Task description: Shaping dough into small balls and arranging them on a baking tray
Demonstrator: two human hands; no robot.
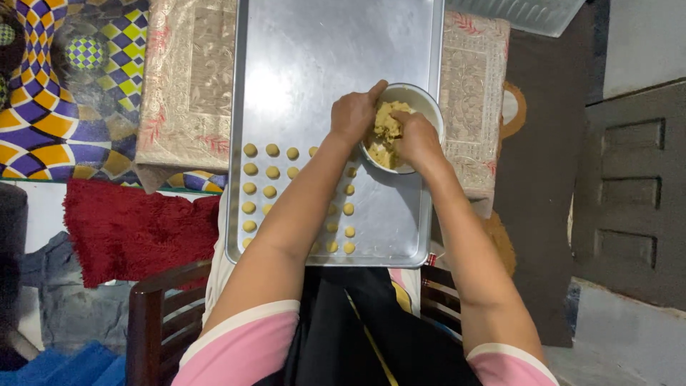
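Fingers of both my hands are down in the white bowl [426,100], curled into the yellow dough [386,132]. My left hand [354,114] grips the bowl's left rim, thumb up over the edge, while my right hand [416,137] digs in from the near right, fingertips bunched as if pinching off a piece, though I cannot tell exactly how much they hold. The bowl sits on the right side of the metal baking tray [321,43]. Small dough balls [261,171] already fill the near left corner in neat rows, partly hidden under my left forearm. By my judgement the work is perhaps a quarter done: the far half of the tray is bare, and plenty of dough remains right under my fingertips.
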